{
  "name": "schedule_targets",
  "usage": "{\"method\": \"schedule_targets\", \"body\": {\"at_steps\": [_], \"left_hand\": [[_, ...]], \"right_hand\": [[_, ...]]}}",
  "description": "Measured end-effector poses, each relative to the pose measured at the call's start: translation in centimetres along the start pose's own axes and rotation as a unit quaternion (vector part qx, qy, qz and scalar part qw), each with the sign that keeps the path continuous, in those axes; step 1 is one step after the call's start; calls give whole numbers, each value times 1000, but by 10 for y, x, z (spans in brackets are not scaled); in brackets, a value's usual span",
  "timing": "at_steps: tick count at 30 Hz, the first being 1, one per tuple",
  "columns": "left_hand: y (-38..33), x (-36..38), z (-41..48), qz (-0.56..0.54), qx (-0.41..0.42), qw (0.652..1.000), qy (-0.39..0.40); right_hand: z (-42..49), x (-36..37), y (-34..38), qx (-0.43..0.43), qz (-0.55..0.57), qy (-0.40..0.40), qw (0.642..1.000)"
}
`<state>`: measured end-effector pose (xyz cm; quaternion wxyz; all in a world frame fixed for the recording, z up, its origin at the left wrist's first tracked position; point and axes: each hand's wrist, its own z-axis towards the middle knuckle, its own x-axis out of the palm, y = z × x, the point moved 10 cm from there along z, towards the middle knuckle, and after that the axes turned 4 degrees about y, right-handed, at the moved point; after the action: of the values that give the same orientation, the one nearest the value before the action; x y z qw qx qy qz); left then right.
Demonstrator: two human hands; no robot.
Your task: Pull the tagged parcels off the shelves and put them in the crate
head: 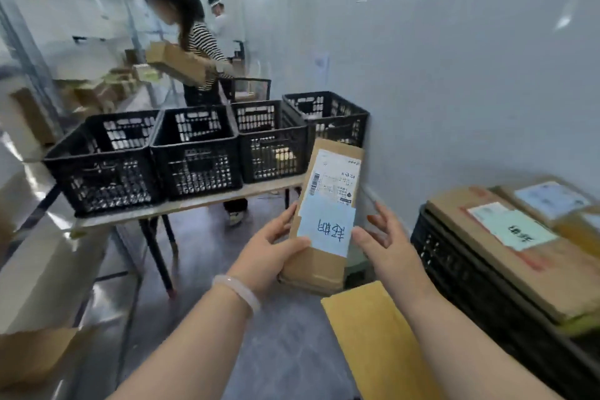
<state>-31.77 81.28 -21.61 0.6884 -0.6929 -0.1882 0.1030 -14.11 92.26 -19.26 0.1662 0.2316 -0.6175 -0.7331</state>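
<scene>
Carrying parcel (328, 172) | left hand (276, 253) grips its left edge; right hand (389, 247), fingers straight, touches right edge | parcel in air, left of crate (454, 269) | next, likely: swing right, lay atop crate's stack.

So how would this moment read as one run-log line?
left hand: grips tagged parcel | right hand: fingers straight, thumb at parcel edge | crate at right: boxes piled on top

Crates (194, 153) on table (181, 204) ahead, parcels (519, 253) atop crate (470, 273) R, shelves (48, 58) L
</scene>
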Motion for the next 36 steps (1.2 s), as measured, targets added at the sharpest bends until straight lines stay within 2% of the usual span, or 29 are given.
{"method": "schedule_targets", "body": {"at_steps": [6,12,17,23,27,29,32,34,36], "left_hand": [[-18,105,70,25,-16,989,144],[-30,209,121,42,-18,962,269],[-33,280,146,63,-46,917,391],[-38,343,172,155,-55,847,506],[-32,370,183,220,-56,805,549],[-33,382,186,238,-48,792,559],[-39,394,193,262,-15,777,572],[-42,400,201,314,32,761,567],[-41,402,208,390,80,728,558]], "right_hand": [[10,-114,7,18,-5,-115,993],[-17,-197,0,53,-38,-255,965],[-45,-255,12,60,-41,-375,924],[-87,-312,32,63,-66,-499,862],[-96,-321,26,75,-59,-496,863],[-104,-323,22,97,-83,-515,848],[-122,-330,18,98,-98,-565,813],[-125,-331,12,113,-112,-560,813],[-125,-330,4,139,-129,-549,814]]}}
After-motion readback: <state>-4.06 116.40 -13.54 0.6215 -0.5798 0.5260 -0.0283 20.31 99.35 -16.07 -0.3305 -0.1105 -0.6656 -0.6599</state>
